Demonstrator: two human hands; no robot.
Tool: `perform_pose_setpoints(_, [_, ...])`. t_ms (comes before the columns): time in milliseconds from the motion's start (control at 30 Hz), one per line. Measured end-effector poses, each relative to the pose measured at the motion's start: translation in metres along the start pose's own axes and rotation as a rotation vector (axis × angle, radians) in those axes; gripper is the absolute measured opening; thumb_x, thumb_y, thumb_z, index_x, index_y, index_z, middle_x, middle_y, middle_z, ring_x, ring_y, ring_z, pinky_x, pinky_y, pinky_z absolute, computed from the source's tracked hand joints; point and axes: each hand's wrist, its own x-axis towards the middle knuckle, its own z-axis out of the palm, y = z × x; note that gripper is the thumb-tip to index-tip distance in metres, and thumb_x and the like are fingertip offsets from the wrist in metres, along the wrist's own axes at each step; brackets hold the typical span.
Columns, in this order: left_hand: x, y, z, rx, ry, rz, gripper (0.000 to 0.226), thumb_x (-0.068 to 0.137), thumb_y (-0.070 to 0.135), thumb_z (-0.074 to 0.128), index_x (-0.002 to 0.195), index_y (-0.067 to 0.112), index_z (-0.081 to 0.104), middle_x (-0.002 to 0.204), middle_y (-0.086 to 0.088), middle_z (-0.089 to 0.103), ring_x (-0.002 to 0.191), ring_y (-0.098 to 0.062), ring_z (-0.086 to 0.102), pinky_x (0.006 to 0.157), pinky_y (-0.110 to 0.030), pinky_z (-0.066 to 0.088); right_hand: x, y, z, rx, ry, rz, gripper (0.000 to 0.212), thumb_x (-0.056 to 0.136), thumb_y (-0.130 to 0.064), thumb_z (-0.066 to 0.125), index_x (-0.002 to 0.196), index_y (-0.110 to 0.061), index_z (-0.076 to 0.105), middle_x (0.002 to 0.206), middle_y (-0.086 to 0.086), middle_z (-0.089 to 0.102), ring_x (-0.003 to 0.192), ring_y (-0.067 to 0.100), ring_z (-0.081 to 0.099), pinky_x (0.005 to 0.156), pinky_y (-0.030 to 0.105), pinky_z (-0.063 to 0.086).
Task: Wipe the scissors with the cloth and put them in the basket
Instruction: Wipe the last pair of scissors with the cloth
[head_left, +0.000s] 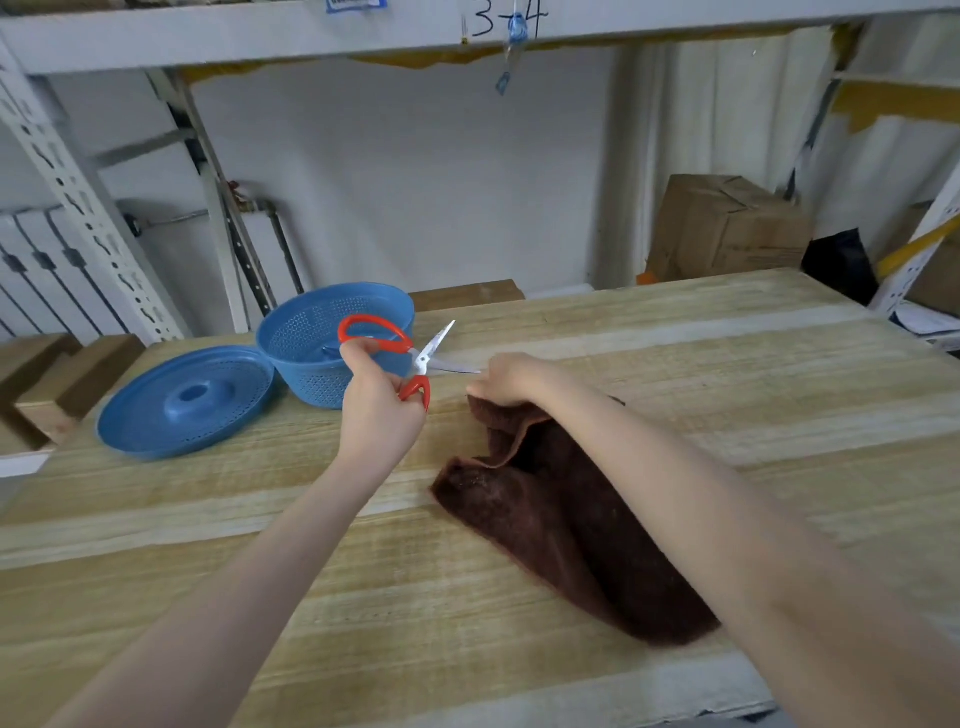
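Gripping red-handled steel scissors (422, 358) in left hand (376, 410), blades spread wide, in front of blue perforated plastic basket (306, 338). Clutching brown fuzzy cloth (561, 519) in right hand (511, 379), right of basket. Handwritten "3-4" (506, 18) above.

One wide-angle view from the head, facing forward and down.
We look from over the near edge of the wooden table (675, 364), close enough that the left hand (376, 402) and right hand (511, 379) sit mid-frame at arm's reach. The shelf beam (260, 36) and back wall (415, 182) fill the top.
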Motion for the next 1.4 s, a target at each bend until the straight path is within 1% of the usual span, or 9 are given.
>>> perform_pose_setpoints(67, [0.001,0.001,0.001,0.004,-0.003,-0.013,0.043,0.089,0.009,0.061,0.118,0.014,0.029,0.068,-0.020,0.063,0.064,-0.028,0.062,0.059,-0.037,0.050,0.011,-0.003,0.010,0.000,-0.073,-0.012,0.049,0.093,-0.045,0.055,0.116,-0.002,0.059,0.109,0.010,0.061,0.103,0.029,0.059,0.075,0.031,0.045])
perform_pose_setpoints(200, [0.007,0.003,-0.002,-0.005,0.006,-0.032,0.044,0.088,0.007,0.060,0.117,0.015,0.029,0.071,-0.019,0.065,0.066,-0.027,0.063,0.063,-0.039,0.051,0.016,0.001,0.002,0.285,0.112,-0.077,0.026,0.089,-0.018,0.058,0.064,-0.013,0.052,0.067,0.002,0.053,0.071,0.023,0.055,0.054,0.027,0.038])
perform_pose_setpoints(433, [0.027,0.017,-0.011,-0.055,0.081,-0.018,0.044,0.087,0.002,0.059,0.116,0.015,0.029,0.066,-0.007,0.060,0.065,-0.018,0.060,0.066,-0.032,0.048,-0.012,0.035,-0.061,1.973,0.535,-0.173,0.024,0.089,-0.004,0.053,0.067,-0.013,0.050,0.077,0.010,0.059,0.077,0.024,0.059,0.074,0.033,0.046])
perform_pose_setpoints(600, [0.032,0.031,-0.007,-0.083,0.097,0.023,0.046,0.088,0.001,0.058,0.122,0.010,0.029,0.064,-0.004,0.057,0.062,-0.014,0.057,0.062,-0.025,0.043,-0.031,0.058,-0.038,1.800,0.298,-0.144,0.013,0.064,-0.023,0.054,0.058,-0.021,0.042,0.068,0.004,0.051,0.067,0.021,0.052,0.065,0.030,0.039])
perform_pose_setpoints(767, [0.016,0.023,0.016,-0.084,0.032,0.042,0.046,0.085,0.002,0.060,0.119,0.011,0.031,0.066,-0.009,0.062,0.067,-0.021,0.062,0.067,-0.031,0.045,-0.051,0.056,-0.003,1.457,-0.075,-0.124,0.036,0.091,-0.047,0.057,0.085,-0.012,0.061,0.078,0.007,0.065,0.073,0.022,0.063,0.072,0.033,0.051])
perform_pose_setpoints(867, [0.006,0.019,0.022,-0.089,0.008,0.025,0.045,0.086,0.002,0.060,0.118,0.011,0.030,0.070,-0.009,0.063,0.069,-0.018,0.061,0.065,-0.027,0.042,-0.050,0.049,0.010,1.267,0.009,-0.011,0.016,0.087,-0.032,0.070,0.096,-0.019,0.065,0.087,0.001,0.070,0.078,0.015,0.067,0.071,0.030,0.055])
perform_pose_setpoints(1000, [0.001,0.019,0.021,-0.082,0.003,0.053,0.046,0.087,0.002,0.061,0.112,0.019,0.027,0.071,-0.007,0.063,0.068,-0.018,0.061,0.068,-0.033,0.047,-0.045,0.050,0.015,1.513,0.224,0.076,0.005,0.090,-0.012,0.058,0.089,-0.014,0.062,0.076,0.005,0.066,0.069,0.020,0.062,0.074,0.034,0.051])
perform_pose_setpoints(1200, [0.000,0.016,0.016,0.020,-0.059,0.160,0.051,0.085,-0.001,0.062,0.113,0.025,0.028,0.070,-0.005,0.062,0.066,-0.015,0.060,0.069,-0.039,0.050,-0.054,0.057,0.012,2.074,0.097,0.003,0.025,0.070,-0.015,0.046,0.086,-0.003,0.061,0.078,0.013,0.062,0.074,0.030,0.059,0.088,0.039,0.048])
perform_pose_setpoints(1400, [-0.004,0.015,0.017,0.068,-0.125,0.237,0.062,0.081,-0.002,0.063,0.126,0.025,0.030,0.071,-0.003,0.061,0.065,-0.011,0.059,0.070,-0.039,0.051,-0.048,0.043,0.030,1.994,0.060,-0.006,0.028,0.080,-0.017,0.049,0.072,-0.006,0.074,0.083,0.017,0.066,0.079,0.032,0.063,0.090,0.044,0.051])
